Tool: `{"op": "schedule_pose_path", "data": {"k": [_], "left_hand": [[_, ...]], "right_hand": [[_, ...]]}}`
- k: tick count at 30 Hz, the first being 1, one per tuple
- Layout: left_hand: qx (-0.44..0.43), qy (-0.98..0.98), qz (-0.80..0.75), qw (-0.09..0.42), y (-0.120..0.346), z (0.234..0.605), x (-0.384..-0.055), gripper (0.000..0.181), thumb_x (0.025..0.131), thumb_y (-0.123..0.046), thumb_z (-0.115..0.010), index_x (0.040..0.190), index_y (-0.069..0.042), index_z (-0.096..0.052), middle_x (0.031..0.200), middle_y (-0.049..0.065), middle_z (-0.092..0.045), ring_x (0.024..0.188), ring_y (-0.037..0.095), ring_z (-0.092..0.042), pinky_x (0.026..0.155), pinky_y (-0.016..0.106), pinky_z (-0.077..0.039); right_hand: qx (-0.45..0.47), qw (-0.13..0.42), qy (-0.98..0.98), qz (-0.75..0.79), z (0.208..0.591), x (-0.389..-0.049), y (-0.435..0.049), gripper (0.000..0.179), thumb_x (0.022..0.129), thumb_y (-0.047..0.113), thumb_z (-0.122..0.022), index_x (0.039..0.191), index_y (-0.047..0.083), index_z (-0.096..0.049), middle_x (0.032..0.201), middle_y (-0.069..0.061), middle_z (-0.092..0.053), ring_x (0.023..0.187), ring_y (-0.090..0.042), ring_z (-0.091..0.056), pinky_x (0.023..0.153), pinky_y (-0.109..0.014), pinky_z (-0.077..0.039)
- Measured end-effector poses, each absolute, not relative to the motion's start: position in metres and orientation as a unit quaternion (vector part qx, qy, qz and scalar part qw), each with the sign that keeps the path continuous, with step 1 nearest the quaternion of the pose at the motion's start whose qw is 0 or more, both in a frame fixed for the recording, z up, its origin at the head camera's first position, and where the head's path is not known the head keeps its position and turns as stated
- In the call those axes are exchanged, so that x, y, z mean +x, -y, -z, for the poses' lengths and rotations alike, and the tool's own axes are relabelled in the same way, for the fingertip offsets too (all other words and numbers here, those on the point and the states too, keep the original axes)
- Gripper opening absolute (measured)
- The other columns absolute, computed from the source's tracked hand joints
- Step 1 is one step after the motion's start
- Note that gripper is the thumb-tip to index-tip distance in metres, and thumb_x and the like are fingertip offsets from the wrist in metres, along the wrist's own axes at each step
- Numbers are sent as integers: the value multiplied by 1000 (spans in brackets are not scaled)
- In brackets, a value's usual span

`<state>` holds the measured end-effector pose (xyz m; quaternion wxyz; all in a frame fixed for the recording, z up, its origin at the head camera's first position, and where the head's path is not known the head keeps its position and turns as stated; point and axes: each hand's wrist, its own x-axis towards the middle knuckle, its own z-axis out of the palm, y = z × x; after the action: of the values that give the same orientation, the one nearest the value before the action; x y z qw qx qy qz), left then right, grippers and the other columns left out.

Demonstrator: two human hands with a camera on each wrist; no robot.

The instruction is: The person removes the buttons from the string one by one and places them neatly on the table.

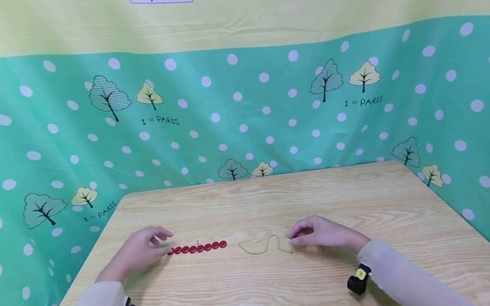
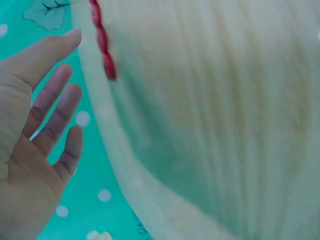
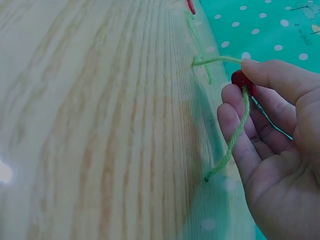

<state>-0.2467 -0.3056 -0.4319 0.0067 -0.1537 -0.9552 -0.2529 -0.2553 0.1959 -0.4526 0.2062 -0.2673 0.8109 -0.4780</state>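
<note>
A row of several small, round red buttons [image 1: 199, 249] lies on the table, left of centre. At the row's left end is my left hand [image 1: 141, 247], its fingers loosely bent and holding nothing. In the left wrist view the thumb and fingers of this hand [image 2: 40, 115] stand apart from the red buttons [image 2: 102, 40]. To the right, my right hand [image 1: 324, 232] pinches a single red button [image 3: 242, 81] between thumb and fingers. Green yarn [image 3: 231, 142] hangs from that button, and more of the yarn [image 1: 263, 251] trails in waves over the table towards the row.
The wooden table [image 1: 265, 296] has its far edge against a green curtain [image 1: 238, 107] with white dots and printed trees. Each forearm wears a dark wrist camera [image 1: 358, 281] below the hand. A bright reflection lies near the front.
</note>
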Motion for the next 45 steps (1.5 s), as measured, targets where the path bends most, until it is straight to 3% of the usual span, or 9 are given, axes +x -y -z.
{"op": "schedule_pose_path", "data": {"k": [10, 30, 34, 45], "left_hand": [[-246, 931, 268, 31, 270, 419, -250, 31, 85, -15, -81, 113, -6, -71, 109, 9, -70, 95, 29, -63, 83, 50, -53], [-339, 898, 281, 20, 205, 407, -246, 28, 87, -21, -81, 112, -12, -72, 106, 2, -71, 95, 24, -65, 83, 45, -54], [-361, 891, 275, 27, 186, 406, -247, 27, 87, -21, -81, 112, -14, -72, 105, -1, -71, 94, 21, -65, 84, 43, -54], [-415, 860, 297, 13, 135, 411, -247, 26, 91, -21, -76, 115, -13, -71, 109, 4, -70, 97, 22, -66, 87, 41, -55]], "right_hand": [[-267, 201, -815, 474, 451, -254, -195, 29, 98, 22, -67, 121, 5, -69, 116, -8, -66, 102, -21, -59, 78, -28, -52], [-258, 189, -831, 456, 452, -257, -190, 28, 97, 28, -69, 118, 10, -71, 111, 0, -67, 100, -19, -59, 80, -28, -49], [-262, 187, -825, 464, 449, -254, -188, 28, 97, 25, -69, 118, 8, -70, 112, -3, -68, 101, -21, -59, 81, -27, -49], [-265, 191, -816, 477, 445, -254, -183, 38, 96, 27, -70, 125, 4, -66, 112, -4, -68, 104, -20, -61, 88, -30, -50]]}}
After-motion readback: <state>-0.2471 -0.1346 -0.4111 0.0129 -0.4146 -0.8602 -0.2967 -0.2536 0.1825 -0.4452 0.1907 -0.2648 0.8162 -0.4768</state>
